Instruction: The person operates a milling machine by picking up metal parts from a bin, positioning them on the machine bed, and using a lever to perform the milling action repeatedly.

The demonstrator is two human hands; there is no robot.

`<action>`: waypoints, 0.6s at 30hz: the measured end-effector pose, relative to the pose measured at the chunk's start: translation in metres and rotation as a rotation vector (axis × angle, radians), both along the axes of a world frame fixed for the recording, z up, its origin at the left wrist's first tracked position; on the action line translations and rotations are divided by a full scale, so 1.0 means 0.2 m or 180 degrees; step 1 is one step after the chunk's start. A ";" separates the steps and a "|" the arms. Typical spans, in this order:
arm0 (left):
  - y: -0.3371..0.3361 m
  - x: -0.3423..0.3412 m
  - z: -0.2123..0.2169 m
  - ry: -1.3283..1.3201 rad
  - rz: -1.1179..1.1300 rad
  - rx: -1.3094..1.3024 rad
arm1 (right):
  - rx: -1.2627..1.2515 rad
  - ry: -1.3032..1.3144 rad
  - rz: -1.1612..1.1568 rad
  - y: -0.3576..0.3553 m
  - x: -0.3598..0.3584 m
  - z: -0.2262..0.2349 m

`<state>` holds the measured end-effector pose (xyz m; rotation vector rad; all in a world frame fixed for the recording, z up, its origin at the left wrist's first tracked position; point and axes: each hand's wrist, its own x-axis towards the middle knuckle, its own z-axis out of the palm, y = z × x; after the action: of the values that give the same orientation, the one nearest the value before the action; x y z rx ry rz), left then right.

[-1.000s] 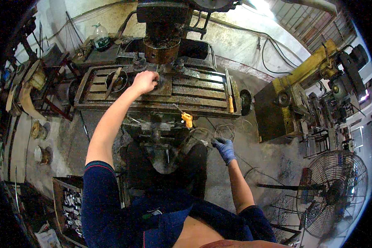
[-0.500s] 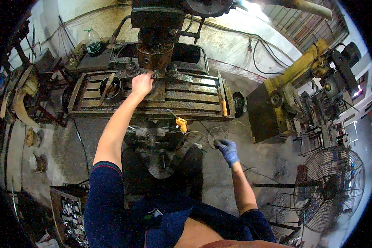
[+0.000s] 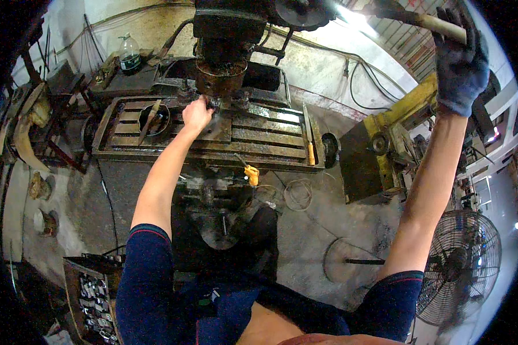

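- We are keeping our hands well apart: the bare left hand (image 3: 197, 116) is resting left of centre in the upper half of the frame, and the gloved right hand (image 3: 465, 77) is standing high in the upper right.
- With the left hand we are bending the fingers in at a small dark part (image 3: 212, 107), just below the rust-brown cylinder (image 3: 220, 79) of the machine at the upper centre; the fingers are partly hiding it, so we cannot tell whether they are clamping it.
- With the right hand we are meeting the end of a pale bar (image 3: 443, 27) that is slanting across the upper right; its tip is showing in front of the palm, and we cannot tell whether the grip is closing on it.
- Below the left hand, the slotted table (image 3: 265, 132) is spreading across the upper middle.
- On its left part we are seeing a round dark bowl (image 3: 166, 121), with a long narrow tool (image 3: 149, 122) lying across it.
- Along its right end, a file with a yellow handle (image 3: 311, 154) is lying lengthwise.
- Near the frame's centre, a yellow air gun (image 3: 251, 175) is hanging at the table's front edge.
- At the lower right, a large fan (image 3: 457, 259) is standing beside our right forearm.
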<state>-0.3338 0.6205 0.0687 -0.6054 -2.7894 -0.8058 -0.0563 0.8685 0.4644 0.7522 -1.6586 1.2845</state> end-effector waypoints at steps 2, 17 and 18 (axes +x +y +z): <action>0.00 0.00 0.01 -0.0019 -0.0092 0.0087 | 0.0047 0.0136 -0.0813 -0.03 0.01 -0.05; -0.01 -0.12 -0.12 0.0036 -0.0090 0.0139 | -0.0685 0.0264 -0.1842 -0.29 0.14 -0.79; -0.01 -0.13 -0.12 0.0046 -0.0096 0.0152 | -0.0586 0.0279 -0.1901 -0.28 0.14 -0.80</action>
<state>-0.3588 0.6182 0.0440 -0.6438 -2.7458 -0.8677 -0.0288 0.8119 0.3052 0.1701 -1.5092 0.9394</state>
